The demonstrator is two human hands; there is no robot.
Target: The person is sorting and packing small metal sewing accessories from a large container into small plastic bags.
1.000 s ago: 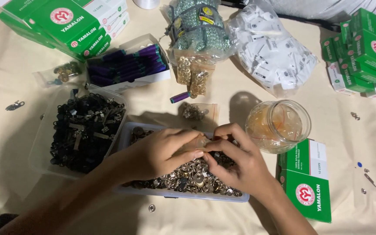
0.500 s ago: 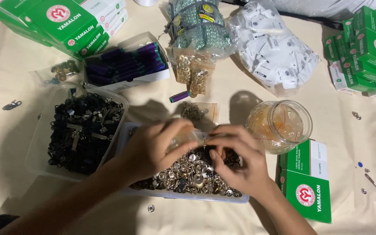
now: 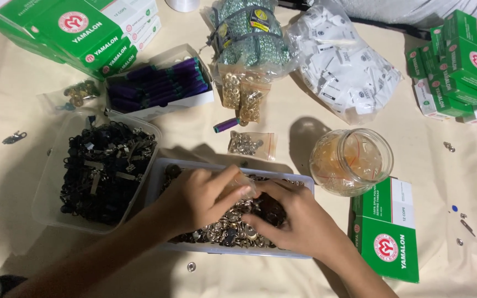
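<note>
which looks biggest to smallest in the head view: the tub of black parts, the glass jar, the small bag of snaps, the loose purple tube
1. tub of black parts
2. glass jar
3. small bag of snaps
4. loose purple tube
All lie on the same cloth, so nearness hardly skews this.

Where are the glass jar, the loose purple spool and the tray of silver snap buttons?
glass jar [image 3: 351,161], head view, on its side wall.
purple spool [image 3: 226,124], head view, mid-body.
tray of silver snap buttons [image 3: 305,185], head view, on its far right rim.

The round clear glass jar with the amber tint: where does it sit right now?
In the head view the round clear glass jar stands right of centre on the cream cloth, just beyond the green cardboard box and right of the clear tray of metal snaps.
</note>
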